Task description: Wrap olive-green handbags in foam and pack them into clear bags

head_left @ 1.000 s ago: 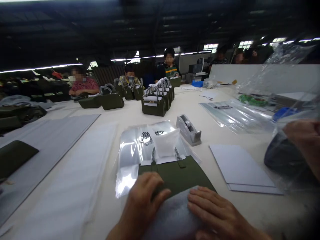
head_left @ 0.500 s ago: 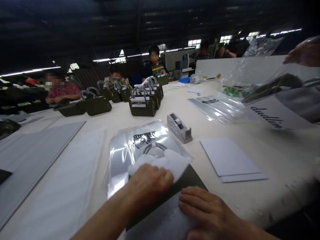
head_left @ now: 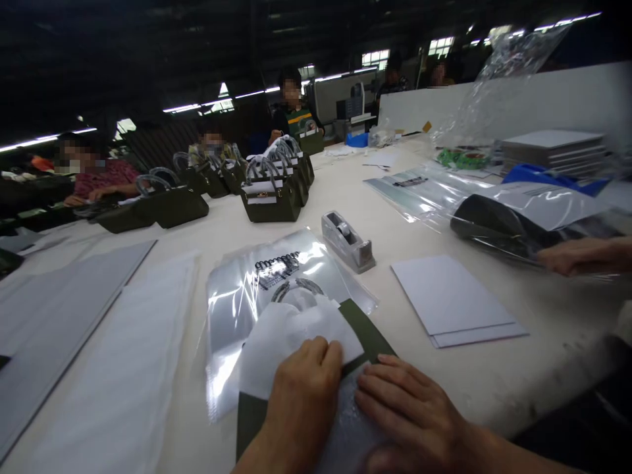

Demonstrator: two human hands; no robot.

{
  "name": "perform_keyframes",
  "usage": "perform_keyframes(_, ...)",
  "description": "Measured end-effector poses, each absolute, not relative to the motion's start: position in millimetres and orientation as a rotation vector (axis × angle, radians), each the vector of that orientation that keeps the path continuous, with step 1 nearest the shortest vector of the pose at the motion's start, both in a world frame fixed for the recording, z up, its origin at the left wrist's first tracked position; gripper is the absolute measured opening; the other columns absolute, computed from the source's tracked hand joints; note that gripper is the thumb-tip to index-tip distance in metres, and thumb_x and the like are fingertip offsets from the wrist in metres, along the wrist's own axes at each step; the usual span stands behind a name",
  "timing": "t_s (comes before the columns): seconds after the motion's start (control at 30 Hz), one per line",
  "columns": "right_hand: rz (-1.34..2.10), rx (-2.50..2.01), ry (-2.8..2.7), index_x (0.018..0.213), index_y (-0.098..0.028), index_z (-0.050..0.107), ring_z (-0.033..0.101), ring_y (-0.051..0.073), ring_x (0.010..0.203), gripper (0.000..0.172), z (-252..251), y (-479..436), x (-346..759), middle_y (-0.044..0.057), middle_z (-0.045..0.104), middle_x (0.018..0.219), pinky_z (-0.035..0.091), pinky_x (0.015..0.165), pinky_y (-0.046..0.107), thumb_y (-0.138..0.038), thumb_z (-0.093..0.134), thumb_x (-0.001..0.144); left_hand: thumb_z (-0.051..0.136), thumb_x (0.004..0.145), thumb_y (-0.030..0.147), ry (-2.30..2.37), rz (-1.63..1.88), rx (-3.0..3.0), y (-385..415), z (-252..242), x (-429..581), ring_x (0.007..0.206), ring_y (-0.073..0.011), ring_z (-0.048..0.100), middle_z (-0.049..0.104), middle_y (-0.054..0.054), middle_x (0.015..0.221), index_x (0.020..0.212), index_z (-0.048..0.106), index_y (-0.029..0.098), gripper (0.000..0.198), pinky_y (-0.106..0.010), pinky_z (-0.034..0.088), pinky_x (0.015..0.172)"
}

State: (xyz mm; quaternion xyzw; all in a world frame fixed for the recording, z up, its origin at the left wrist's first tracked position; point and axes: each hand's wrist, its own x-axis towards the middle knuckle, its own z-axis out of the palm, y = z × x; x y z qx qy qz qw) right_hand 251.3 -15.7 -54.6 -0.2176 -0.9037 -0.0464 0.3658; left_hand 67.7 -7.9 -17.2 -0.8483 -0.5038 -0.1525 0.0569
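Observation:
My left hand [head_left: 301,388] lies curled on a sheet of white tissue paper [head_left: 281,339] that covers the top of a flat dark green bag [head_left: 368,336]; its fingers press the paper down. Beside it, my right hand [head_left: 407,411] rests flat, fingers stretched, on a grey foam sheet [head_left: 345,431] laid over the bag's near part. Under the bag lies a clear plastic bag [head_left: 257,289] with black print. The bag's looped handles [head_left: 296,289] show above the paper.
A grey tape dispenser [head_left: 347,242] stands just beyond, white cards [head_left: 454,303] lie to the right. Rows of green handbags [head_left: 271,194] stand further back, with seated people behind. A co-worker's hand [head_left: 582,255] at the right holds a bagged dark item [head_left: 494,227]. Grey boards [head_left: 64,309] and white sheets lie left.
My left hand has drawn the white tissue paper down toward me over the green bag. The co-worker's hand has lowered its bagged item from the air onto the table.

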Motion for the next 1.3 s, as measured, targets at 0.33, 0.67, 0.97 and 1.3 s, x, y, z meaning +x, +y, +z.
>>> perform_keyframes(0.33, 0.028, -0.657, -2.199, 0.092, -0.010, 0.061, 0.054, 0.026, 0.101, 0.050, -69, -17, 254, 0.008, 0.065, 0.090, 0.029, 0.102, 0.052, -0.055, 0.060, 0.070, 0.027, 0.086, 0.007, -1.063, -0.536, -2.508, -27, -33, 76, 0.053, -0.0149, 0.046, 0.052, -0.003, 0.063, 0.100, 0.054, 0.004, 0.030, -0.029, 0.034, 0.049)
perform_keyframes(0.67, -0.011, -0.896, -2.213, 0.102, -0.016, 0.059, 0.046, 0.033, 0.111, 0.060, -77, -13, 270, 0.011, 0.061, 0.104, 0.010, 0.101, 0.063, -0.063, 0.060, 0.064, 0.041, 0.084, 0.012, -1.267, -0.458, -2.471, -24, -34, 69, 0.060, -0.0158, 0.045, 0.052, -0.003, 0.067, 0.106, 0.054, 0.010, 0.026, -0.031, 0.033, 0.057)
perform_keyframes(0.97, 0.579, -1.188, -2.258, 0.108, -0.018, 0.054, 0.036, 0.026, 0.122, 0.040, -45, 5, 251, 0.011, 0.046, 0.126, 0.026, 0.102, 0.050, -0.032, 0.063, 0.072, 0.048, 0.082, 0.011, -1.389, -0.506, -2.347, -32, -46, 72, 0.061, -0.0168, 0.044, 0.049, -0.002, 0.064, 0.102, 0.055, 0.012, 0.022, -0.032, 0.032, 0.058)
perform_keyframes(1.3, 0.914, -1.172, -1.911, 0.068, -0.018, 0.051, 0.044, 0.022, 0.116, 0.012, -42, 4, 254, 0.009, 0.050, 0.122, 0.040, 0.092, 0.035, -0.022, 0.061, 0.075, 0.049, 0.083, 0.016, -1.508, -0.544, -2.326, -21, -8, 77, 0.069, -0.0176, 0.048, 0.054, -0.003, 0.075, 0.104, 0.055, 0.015, 0.022, -0.032, 0.038, 0.062)
